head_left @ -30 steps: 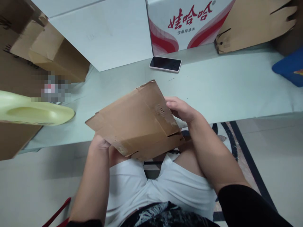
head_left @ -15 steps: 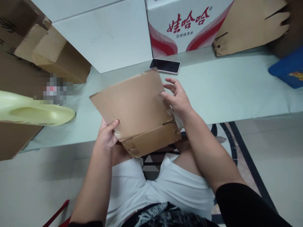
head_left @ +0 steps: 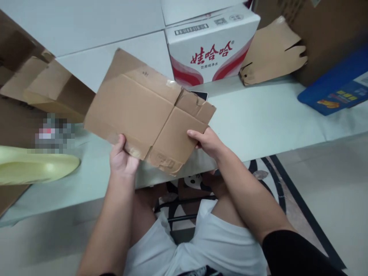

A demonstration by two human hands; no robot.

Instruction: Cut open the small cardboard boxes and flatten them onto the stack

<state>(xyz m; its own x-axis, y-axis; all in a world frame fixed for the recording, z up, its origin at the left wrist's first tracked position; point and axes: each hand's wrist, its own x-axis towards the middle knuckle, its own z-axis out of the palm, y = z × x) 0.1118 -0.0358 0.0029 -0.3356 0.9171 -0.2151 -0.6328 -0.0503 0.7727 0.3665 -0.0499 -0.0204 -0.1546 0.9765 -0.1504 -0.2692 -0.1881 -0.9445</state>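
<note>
A flattened brown cardboard box is held up over the front of the table, tilted with its flap end toward the right. My left hand grips its lower left edge, thumb on the face and the other fingers hidden behind. On the right flap, my right hand pinches the edge between the thumb on top and fingers underneath. Clear tape shows on the cardboard near the left thumb. Behind the box's upper right corner, a phone is mostly covered.
A table with a pale green cloth spans the view. Along its back stand a white-and-red carton, a cut cardboard piece and a blue box. At left are a pale yellow object and an open brown box.
The cardboard has turned and lifted, its flap end swinging from the bottom to the right. My right hand, loose beside it before, now grips the flap. The head view has shifted.
</note>
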